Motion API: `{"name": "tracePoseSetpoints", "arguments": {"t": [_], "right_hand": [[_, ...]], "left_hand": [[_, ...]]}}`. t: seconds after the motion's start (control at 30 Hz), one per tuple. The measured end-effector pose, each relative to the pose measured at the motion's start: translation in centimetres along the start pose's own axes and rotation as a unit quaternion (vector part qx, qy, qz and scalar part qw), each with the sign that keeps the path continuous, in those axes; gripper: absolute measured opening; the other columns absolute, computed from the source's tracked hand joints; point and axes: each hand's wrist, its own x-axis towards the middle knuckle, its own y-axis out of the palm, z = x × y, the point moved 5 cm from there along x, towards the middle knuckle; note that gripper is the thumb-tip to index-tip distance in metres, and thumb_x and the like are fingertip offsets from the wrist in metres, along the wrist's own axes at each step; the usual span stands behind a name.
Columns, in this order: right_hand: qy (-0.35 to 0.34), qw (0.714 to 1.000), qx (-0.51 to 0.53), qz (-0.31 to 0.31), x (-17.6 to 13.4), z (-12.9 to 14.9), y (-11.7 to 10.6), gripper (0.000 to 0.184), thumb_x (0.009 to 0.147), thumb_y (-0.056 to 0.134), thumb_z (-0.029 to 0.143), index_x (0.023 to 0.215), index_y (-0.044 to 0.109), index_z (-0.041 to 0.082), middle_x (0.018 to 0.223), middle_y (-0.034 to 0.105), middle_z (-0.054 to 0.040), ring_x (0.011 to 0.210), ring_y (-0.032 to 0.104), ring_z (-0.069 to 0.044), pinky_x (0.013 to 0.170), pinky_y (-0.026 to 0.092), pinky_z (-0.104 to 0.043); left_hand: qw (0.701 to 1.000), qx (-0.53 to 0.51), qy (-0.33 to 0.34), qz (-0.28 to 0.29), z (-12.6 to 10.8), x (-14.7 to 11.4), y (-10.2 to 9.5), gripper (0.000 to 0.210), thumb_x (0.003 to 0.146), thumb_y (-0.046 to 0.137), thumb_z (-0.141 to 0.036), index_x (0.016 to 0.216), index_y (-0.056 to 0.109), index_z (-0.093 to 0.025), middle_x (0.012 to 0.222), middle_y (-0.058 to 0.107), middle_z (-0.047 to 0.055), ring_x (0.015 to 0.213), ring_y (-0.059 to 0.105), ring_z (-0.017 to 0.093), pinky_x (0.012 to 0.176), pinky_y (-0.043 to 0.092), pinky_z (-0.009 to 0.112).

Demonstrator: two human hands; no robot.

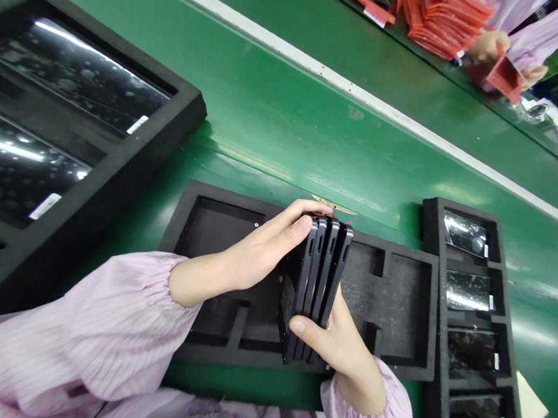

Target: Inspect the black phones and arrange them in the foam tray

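Upright between my hands is a stack of several flat black phone-shaped devices (319, 282), pressed together with a small slot showing in each near edge. My left hand (262, 246) grips the top left of the stack, thumb on the outer face and fingers over the far top edge. Low on the right, my right hand (341, 337) clasps the stack, its thumb lying across the near edges and its fingers hidden behind. Below the stack lies a black foam tray (186, 228) with recessed compartments, partly covered by my hands and the devices.
At left, a large black foam tray (170, 118) holds glossy dark screens with white labels. A narrow foam tray (445, 297) on the right holds several similar screens. Across the green bench (314, 122), a co-worker's hands (486, 45) hold a red-framed piece near stacked red sleeves (445, 20).
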Motion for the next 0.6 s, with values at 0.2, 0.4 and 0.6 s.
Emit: {"name": "tracePoseSetpoints", "arguments": {"t": [0.2,0.4,0.6], "right_hand": [[0.011,0.999,0.045,-0.008,0.3,-0.7,0.2,0.133,0.081,0.086,0.091,0.182,0.022,0.034,0.178,0.050,-0.0138,0.159,0.057,-0.042,0.134,0.051,-0.061],[0.091,0.980,0.172,0.028,-1.4,-2.1,0.0,0.114,0.082,0.086,0.086,0.174,0.045,0.032,0.149,0.078,-0.0135,0.136,0.077,-0.045,0.121,0.061,-0.067],[0.094,0.946,0.303,0.057,-3.2,-1.5,0.1,0.101,0.075,0.091,0.078,0.156,0.069,0.022,0.132,0.086,-0.0158,0.128,0.081,-0.046,0.111,0.067,-0.062]], "left_hand": [[0.999,0.013,0.025,0.018,-0.3,0.2,0.0,0.061,0.114,0.054,-0.073,0.145,0.061,-0.021,0.163,0.067,0.013,0.157,0.058,0.032,0.135,0.043,0.041],[1.000,0.010,0.000,0.029,0.4,0.1,0.1,0.059,0.109,0.074,-0.054,0.156,0.052,-0.025,0.164,0.064,0.014,0.142,0.070,0.032,0.118,0.059,0.043],[0.996,-0.033,-0.048,0.063,0.6,-0.1,0.6,0.086,0.092,0.092,-0.055,0.160,0.046,-0.028,0.147,0.075,0.014,0.129,0.079,0.031,0.112,0.065,0.045]]}}
